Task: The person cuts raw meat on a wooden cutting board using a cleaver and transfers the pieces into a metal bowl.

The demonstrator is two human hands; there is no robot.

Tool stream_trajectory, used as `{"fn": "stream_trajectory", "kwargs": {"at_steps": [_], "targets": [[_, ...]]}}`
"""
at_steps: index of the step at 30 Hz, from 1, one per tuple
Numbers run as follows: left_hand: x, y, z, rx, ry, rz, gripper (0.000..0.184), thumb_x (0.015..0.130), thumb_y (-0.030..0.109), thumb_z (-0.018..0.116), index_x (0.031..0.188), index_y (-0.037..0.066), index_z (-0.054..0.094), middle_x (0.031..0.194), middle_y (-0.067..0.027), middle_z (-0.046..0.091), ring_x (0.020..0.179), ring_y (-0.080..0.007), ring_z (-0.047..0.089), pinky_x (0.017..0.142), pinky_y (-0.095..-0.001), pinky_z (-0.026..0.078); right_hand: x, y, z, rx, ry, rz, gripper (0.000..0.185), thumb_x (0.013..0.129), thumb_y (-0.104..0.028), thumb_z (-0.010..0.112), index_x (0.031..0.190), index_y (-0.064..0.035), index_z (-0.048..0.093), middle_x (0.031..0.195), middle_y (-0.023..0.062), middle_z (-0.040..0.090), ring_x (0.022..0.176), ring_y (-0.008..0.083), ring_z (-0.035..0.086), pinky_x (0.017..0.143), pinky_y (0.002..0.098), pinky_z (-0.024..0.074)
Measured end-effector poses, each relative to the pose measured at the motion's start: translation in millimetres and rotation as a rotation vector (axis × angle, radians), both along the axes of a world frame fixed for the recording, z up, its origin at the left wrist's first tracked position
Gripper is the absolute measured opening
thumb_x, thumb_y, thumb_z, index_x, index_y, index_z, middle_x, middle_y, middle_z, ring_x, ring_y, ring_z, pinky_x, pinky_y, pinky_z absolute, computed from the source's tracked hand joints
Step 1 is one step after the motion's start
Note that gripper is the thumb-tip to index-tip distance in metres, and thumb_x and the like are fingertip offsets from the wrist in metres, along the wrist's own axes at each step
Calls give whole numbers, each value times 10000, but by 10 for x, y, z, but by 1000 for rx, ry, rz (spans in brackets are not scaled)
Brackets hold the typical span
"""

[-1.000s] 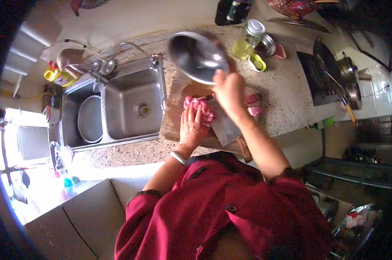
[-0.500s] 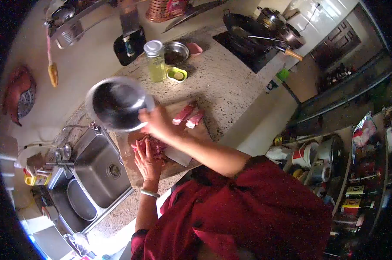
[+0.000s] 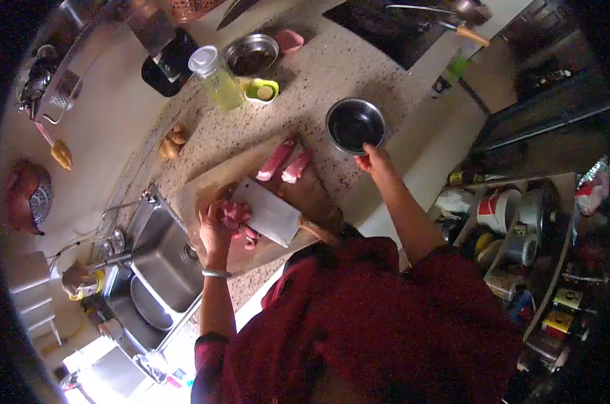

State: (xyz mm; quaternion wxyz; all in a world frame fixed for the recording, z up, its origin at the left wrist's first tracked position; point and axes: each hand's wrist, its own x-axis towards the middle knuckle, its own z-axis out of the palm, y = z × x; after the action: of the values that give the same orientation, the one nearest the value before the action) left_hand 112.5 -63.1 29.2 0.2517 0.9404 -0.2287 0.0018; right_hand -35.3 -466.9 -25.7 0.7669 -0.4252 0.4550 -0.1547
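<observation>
- Left hand [image 3: 214,231]: fingers curled about a clump of cut meat [image 3: 235,213], grasping it from the side nearest the sink. A pale bracelet [image 3: 216,273] encircled the wrist.
- Right hand [image 3: 375,160]: arm extended away from the body; thumb and fingers pinched the near rim of a metal bowl [image 3: 356,126]. The bowl's opening faced the camera, with its interior dark.
- Cut meat: located over the left part of the cutting board [image 3: 315,196]. Smaller pieces trailed from the clump toward the near edge of the board.
- Cleaver [image 3: 270,213]: laid flat on the board, its blade just beside the cut meat. The wooden handle [image 3: 318,231] pointed toward the right side of the body.
- Meat strips [image 3: 276,160]: two units, positioned side by side near the far corner of the board, beyond the cleaver.
- Brown knobbly pieces [image 3: 173,143]: situated on the counter [image 3: 318,74], beyond the board.
- Lidded jar [image 3: 218,82]: contained yellowish liquid and stood near a green dish [image 3: 253,88]. A steel bowl [image 3: 231,53] with dark contents was located behind the dish, beside a pink item [image 3: 289,41].
- Sink [image 3: 167,269]: set into the counter to the left of the board.
</observation>
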Motion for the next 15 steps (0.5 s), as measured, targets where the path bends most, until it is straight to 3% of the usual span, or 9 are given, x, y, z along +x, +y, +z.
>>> {"fn": "stream_trajectory", "kwargs": {"at_steps": [1,4,6,7,8,9,11,13,15], "targets": [[60,37,-6,23,6,8,434,627,91,709,1043,139,594,999,-120,582,902,-290,574,734,-385,497,26,-17,-25,23,6,8,257,842,-253,598,876,-1,566,680,133,637,539,171,607,442,263,488],[167,-83,374,-206,661,140,347,702,-7,604,1047,30,603,904,-92,667,679,-156,621,544,-282,506,120,-49,-32,-19,49,107,409,824,-391,626,884,9,560,711,128,653,534,153,613,443,240,481],[404,255,-95,-256,793,79,398,698,-34,597,1092,22,590,896,-71,655,658,-121,606,512,-276,504,201,-14,193,44,125,188,473,816,-458,619,884,6,560,715,120,655,522,141,607,430,219,461],[369,298,-95,-473,809,46,419,708,-46,572,1122,18,572,865,-70,649,642,-125,599,540,-279,516,214,-18,355,95,178,248,491,815,-483,611,887,1,560,710,115,654,517,134,604,425,211,451],[284,140,259,-314,765,115,472,692,-57,577,1156,21,546,931,-80,640,740,-132,612,590,-271,530,164,-79,495,110,251,388,485,822,-486,599,871,-5,562,693,106,647,513,131,599,429,209,450],[228,145,249,-391,717,52,489,684,-60,577,1164,21,537,982,-87,628,800,-138,610,630,-272,531,138,-100,586,110,322,523,481,828,-490,587,855,-10,565,676,97,641,509,127,595,434,208,448],[149,128,235,-473,662,16,506,675,-64,578,1171,20,529,1033,-94,616,860,-143,607,671,-273,532,-30,197,651,-404,354,803,462,827,-510,568,743,-56,589,603,64,614,504,129,568,461,242,439],[124,149,208,-402,663,-60,529,661,-44,585,1179,54,533,1086,-108,596,963,-206,585,783,-310,500,-256,705,532,-779,246,922,409,800,-425,632,825,-20,578,594,70,603,542,187,589,508,318,469],[146,241,44,-329,548,-131,537,658,-17,585,1182,92,541,1105,-124,588,1041,-268,562,887,-346,460,-333,1220,745,-857,177,1158,437,756,-356,685,955,9,551,770,136,632,673,275,616,599,388,488]]}}
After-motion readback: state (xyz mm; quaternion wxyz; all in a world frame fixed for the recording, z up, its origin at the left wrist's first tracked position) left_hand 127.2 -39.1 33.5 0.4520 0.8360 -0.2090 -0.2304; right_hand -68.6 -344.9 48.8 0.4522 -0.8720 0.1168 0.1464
